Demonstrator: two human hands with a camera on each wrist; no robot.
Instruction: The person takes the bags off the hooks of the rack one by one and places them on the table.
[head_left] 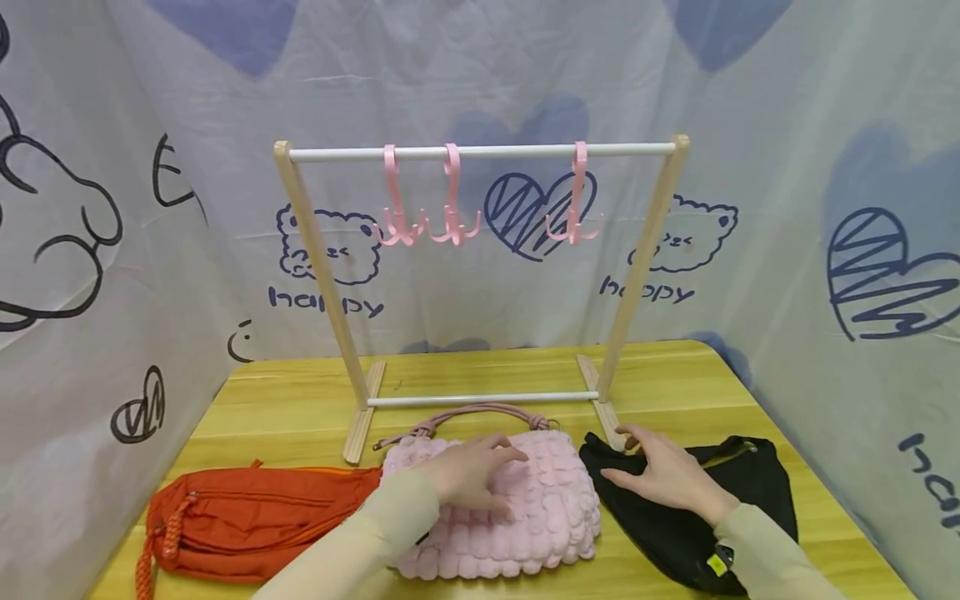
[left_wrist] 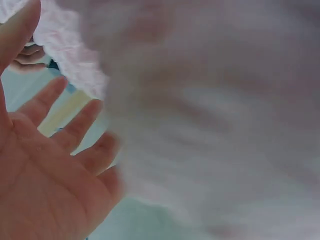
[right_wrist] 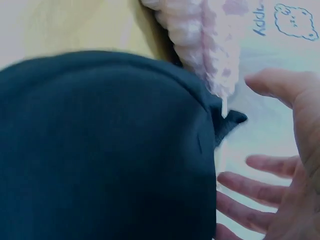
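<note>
Over the middle of a pink puffy handbag (head_left: 547, 500) is my left hand (head_left: 476, 473), its fingers spread and gripping nothing. The bag's pink cord handle (head_left: 480, 408) lies toward the rack. My right hand (head_left: 667, 471) hovers over the upper left part of a black bag (head_left: 637, 533), thumb and fingers apart and holding nothing. In the left wrist view, the palm (left_wrist: 45, 185) faces the blurred pink fabric. The right wrist view has the black bag (right_wrist: 110, 150) beside the loosely bent fingers (right_wrist: 255, 187). To the left lies a red-orange bag (head_left: 247, 517) with a zipper and braided cord.
A wooden rack (head_left: 322, 275) with a white top rail (head_left: 517, 152) stands at the back of the yellow table (head_left: 270, 400). Three pink hooks hang from the rail, two close together on the left and one pink hook (head_left: 576, 196) on the right. Printed curtains surround the table.
</note>
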